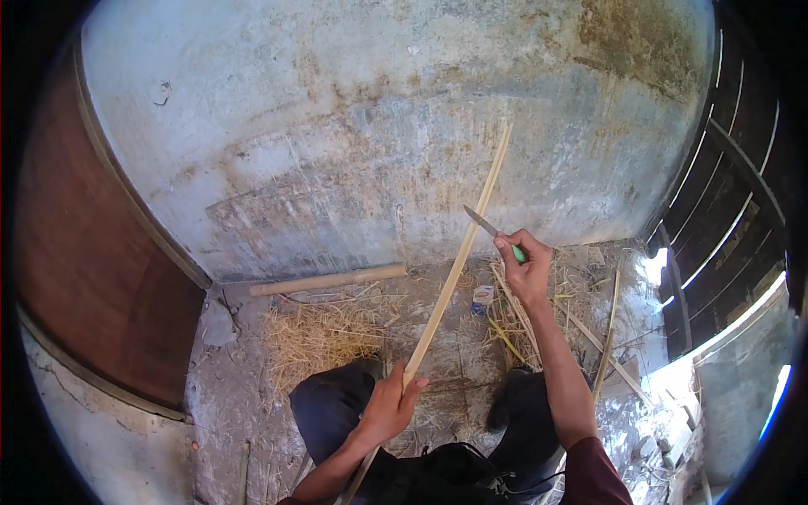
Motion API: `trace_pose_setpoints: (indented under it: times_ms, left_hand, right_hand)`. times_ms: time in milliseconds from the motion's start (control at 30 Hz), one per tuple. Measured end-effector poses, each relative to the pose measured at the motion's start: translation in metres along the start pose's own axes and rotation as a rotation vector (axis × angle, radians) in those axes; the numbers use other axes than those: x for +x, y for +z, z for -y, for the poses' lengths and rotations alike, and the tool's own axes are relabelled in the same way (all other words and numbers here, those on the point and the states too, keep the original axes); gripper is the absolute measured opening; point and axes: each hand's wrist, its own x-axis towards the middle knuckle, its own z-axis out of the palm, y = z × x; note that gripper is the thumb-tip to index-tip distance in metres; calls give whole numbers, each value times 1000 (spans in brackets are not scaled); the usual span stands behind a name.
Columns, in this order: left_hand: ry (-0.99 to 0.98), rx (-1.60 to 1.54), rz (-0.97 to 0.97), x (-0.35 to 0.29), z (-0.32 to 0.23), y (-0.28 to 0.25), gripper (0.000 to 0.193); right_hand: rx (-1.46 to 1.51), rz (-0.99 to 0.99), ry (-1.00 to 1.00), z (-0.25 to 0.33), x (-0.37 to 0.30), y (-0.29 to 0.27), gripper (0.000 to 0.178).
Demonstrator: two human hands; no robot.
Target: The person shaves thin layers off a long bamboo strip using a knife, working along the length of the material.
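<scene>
A long, pale bamboo strip (446, 295) slants up from between my knees toward the wall. My left hand (390, 407) is closed around its lower part, near my left knee. Farther out, my right hand (528, 263) grips a knife (483, 222) by its green handle. The blade points up and to the left, crossing the strip's upper part in this view. Whether the blade touches the strip I cannot tell.
A heap of thin shavings (316, 337) lies left of centre, with a bamboo pole (328, 279) behind it along the stained wall (337, 151). Split strips (606, 337) and a small packet (482, 299) lie to the right. A brown door (101, 252) stands left, dark slats (724, 219) right.
</scene>
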Motion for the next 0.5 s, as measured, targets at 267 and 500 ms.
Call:
trace_pose_setpoints:
  times_ms: [267, 500]
  left_hand:
    - [-164, 47, 71, -56, -4, -27, 44]
    - [-183, 106, 74, -91, 7, -27, 37]
  right_hand:
    - [-79, -64, -13, -12, 10, -15, 19]
    - [-109, -141, 36, -30, 17, -22, 24]
